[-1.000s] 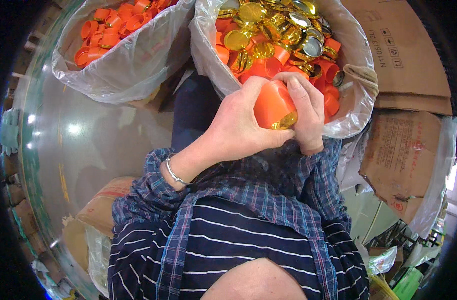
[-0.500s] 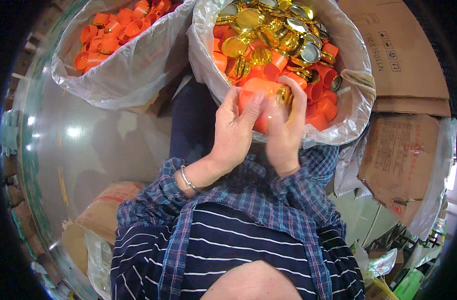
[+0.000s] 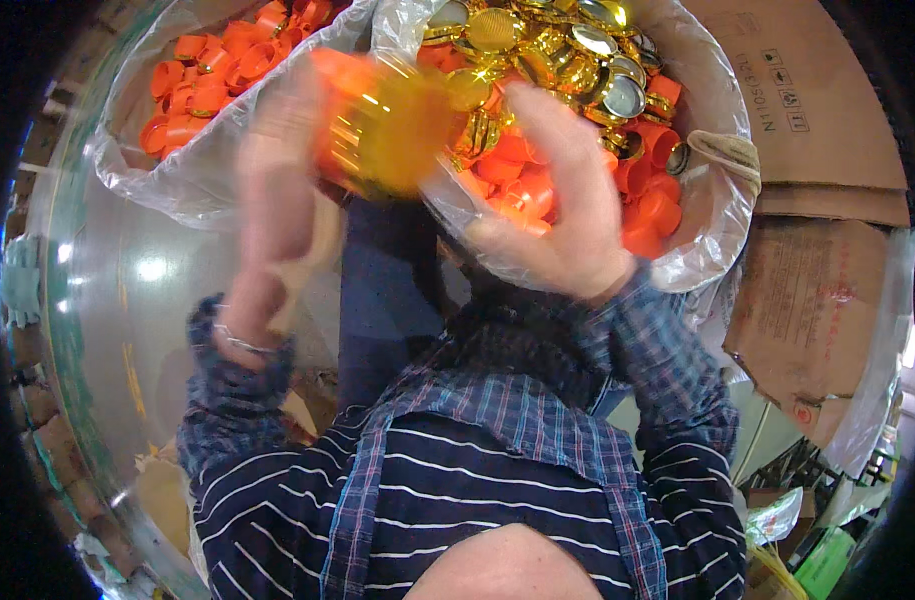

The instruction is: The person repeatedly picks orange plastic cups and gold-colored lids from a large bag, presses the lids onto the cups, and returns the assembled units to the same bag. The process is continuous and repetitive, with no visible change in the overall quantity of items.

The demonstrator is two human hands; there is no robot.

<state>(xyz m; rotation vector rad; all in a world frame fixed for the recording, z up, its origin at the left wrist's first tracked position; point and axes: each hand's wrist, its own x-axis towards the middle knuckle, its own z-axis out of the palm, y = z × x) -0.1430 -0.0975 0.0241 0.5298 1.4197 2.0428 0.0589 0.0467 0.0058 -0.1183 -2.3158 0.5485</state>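
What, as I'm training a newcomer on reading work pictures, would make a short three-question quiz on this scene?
1. Which hand holds the blurred orange-and-gold piece?
2. True or false: the right hand has its thumb spread away from its fingers.
3. In the plastic bag on the right, what colour are most of the shiny round lids lying with the orange caps? A) green B) gold C) blue

Key:
1. The left hand.
2. True.
3. B.
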